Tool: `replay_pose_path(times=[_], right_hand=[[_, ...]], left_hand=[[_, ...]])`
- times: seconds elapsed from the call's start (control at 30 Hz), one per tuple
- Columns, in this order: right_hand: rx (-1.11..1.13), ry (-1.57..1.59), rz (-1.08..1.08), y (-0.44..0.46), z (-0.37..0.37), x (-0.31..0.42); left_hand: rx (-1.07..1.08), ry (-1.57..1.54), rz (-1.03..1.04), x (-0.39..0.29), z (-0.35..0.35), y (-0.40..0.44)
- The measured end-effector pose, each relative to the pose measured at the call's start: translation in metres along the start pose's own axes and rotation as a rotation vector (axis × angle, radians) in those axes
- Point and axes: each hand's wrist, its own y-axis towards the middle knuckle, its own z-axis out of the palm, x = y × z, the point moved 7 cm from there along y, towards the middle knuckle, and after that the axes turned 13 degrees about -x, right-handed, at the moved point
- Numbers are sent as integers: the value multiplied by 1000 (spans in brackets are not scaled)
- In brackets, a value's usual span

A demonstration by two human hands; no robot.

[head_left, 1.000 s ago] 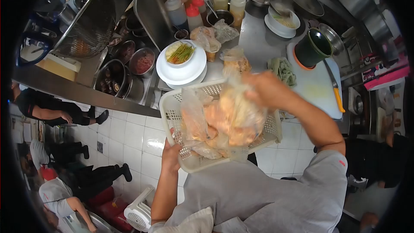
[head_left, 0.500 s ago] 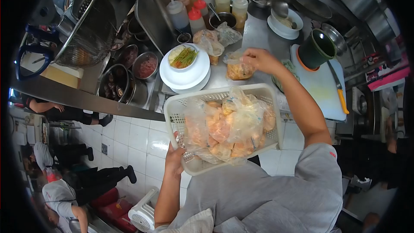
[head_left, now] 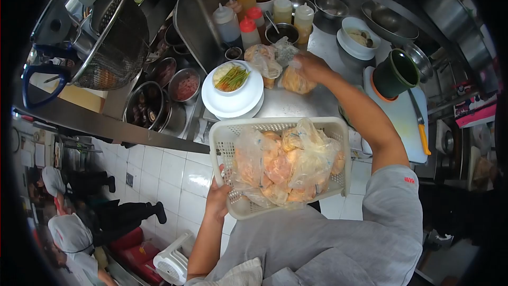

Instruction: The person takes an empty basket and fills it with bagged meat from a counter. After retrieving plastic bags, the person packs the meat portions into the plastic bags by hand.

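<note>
My left hand (head_left: 216, 200) is closed on the near left corner of a white perforated plastic basket (head_left: 216, 145), held against my front. Inside lie several clear plastic bags of orange-pink food (head_left: 278, 167), perhaps raw meat. Over the steel counter, my right hand (head_left: 313, 68) is closed at the top of a small clear plastic bag of orange-yellow food (head_left: 297, 81); its fingertips are partly hidden. Just left of that bag sits another filled bag (head_left: 263, 62), with a crumpled clear bag (head_left: 286, 50) behind.
A bowl of cut vegetables (head_left: 230, 78) rests on stacked white plates (head_left: 233, 106). Squeeze bottles (head_left: 226, 23) stand behind. To the right are a dark green container (head_left: 394, 74) and an orange-handled knife (head_left: 422, 132) on a cutting board (head_left: 399, 119). Co-workers (head_left: 71, 232) appear lower left.
My right hand has moved the small bag slightly farther back on the counter, closer to the other bags. The left hand still holds the basket. My view has shifted a little.
</note>
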Motion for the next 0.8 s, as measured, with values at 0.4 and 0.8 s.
replay_pose_path(times=[0.4, 0.8], right_hand=[[28, 306, 313, 59, 96, 23], [166, 81, 354, 62, 93, -1]], left_hand=[[-29, 22, -7, 2, 1, -1], [-9, 2, -36, 7, -5, 4]])
